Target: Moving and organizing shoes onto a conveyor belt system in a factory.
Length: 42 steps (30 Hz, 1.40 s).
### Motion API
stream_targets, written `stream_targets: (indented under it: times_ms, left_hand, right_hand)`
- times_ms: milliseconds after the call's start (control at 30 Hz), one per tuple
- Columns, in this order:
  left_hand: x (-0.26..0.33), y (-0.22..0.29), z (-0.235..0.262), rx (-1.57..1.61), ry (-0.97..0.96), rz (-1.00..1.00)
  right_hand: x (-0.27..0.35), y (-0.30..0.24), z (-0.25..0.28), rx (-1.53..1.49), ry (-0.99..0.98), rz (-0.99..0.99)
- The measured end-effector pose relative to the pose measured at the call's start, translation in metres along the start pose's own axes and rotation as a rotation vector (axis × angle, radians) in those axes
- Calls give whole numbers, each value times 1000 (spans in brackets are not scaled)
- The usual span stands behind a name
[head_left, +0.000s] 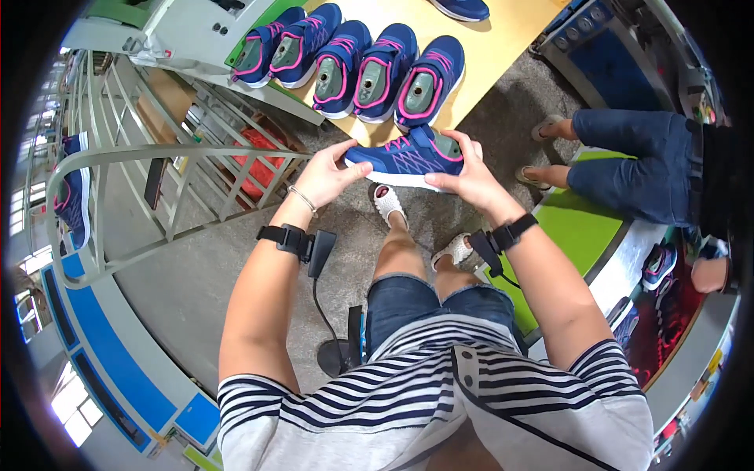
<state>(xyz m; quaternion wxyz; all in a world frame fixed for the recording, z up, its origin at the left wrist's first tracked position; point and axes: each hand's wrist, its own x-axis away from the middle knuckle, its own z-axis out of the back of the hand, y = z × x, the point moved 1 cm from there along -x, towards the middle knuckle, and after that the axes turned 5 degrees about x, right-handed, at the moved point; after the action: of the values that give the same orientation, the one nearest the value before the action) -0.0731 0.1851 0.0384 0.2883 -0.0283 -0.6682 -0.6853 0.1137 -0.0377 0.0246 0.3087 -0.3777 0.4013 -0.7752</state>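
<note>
Between my two hands is a navy sneaker (404,159) with pink laces and a white sole, turned side-on. My left hand (336,171) grips its toe end, thumb on the near side. The heel end is in my right hand (470,174), thumb against the sole edge. A grey-green shoe last shows in the shoe's opening. Just beyond, a row of several matching sneakers (382,72) stands on the yellow tabletop (491,51), with lasts inside them. Part of one more dark blue shoe (463,8) lies farther back.
A metal rack (169,153) with rails stands to the left, a shoe (75,192) on its far side. At right, a person in dark shorts (640,169) is beside a green-topped bench (569,224). More shoes (658,265) lie at the lower right. A cable hangs from my left wrist strap.
</note>
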Motion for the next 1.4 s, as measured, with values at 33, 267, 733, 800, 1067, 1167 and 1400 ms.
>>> stream_targets:
  times_ms: [33, 267, 733, 800, 1067, 1167, 1400]
  left_hand:
    - [-2, 0, 2, -36, 5, 30]
    - [-7, -24, 34, 330, -158, 271]
    - [1, -71, -19, 771, 57, -194]
    - [0, -73, -23, 746, 77, -244]
    - [-4, -38, -6, 524, 6, -216]
    - [-2, -39, -6, 293, 27, -383]
    - [-4, -24, -13, 259, 27, -340]
  right_hand:
    - [-1, -2, 0, -18, -12, -18]
    - [-6, 1, -5, -58, -78, -45]
    - [-7, -6, 2, 33, -113, -130]
    - [-2, -6, 5, -71, -94, -143]
    - [-12, -12, 5, -205, -169, -322]
    - [-9, -12, 1, -89, -123, -240]
    - [-10, -8, 4, -61, -100, -236]
